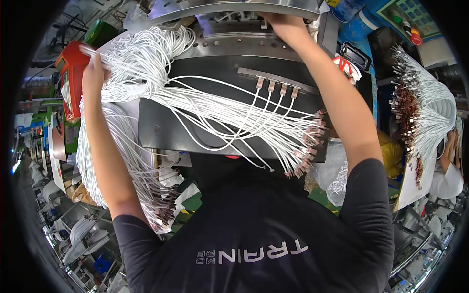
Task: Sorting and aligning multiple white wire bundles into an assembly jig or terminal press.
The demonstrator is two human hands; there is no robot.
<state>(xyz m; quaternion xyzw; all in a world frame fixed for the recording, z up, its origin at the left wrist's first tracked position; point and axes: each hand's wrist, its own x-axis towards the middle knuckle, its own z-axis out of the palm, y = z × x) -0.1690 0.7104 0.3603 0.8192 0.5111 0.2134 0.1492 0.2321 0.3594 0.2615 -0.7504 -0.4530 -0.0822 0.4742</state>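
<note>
My left hand point(94, 73) is raised at the far left, its fingers closed round the ends of some white cables point(89, 50). Beside it lies a thick looped bundle of white cables point(146, 53). My right hand point(288, 28) reaches under the metal cover point(234, 7) at the top, with its fingertips mostly hidden there. Between my arms, many cables run across a black work surface point(168, 132) to brownish connectors point(303, 156) at the right. Several cable connectors point(271, 88) sit along a slim metal bar point(249, 72).
A red bin point(73, 58) stands beyond my left hand. More white cables point(117, 146) hang below my left forearm. To the right are a control panel with coloured buttons point(415, 36), another cable bundle point(430, 107) and a co-worker's arm point(447, 156). Clear plastic bags point(334, 168) hang near my right elbow.
</note>
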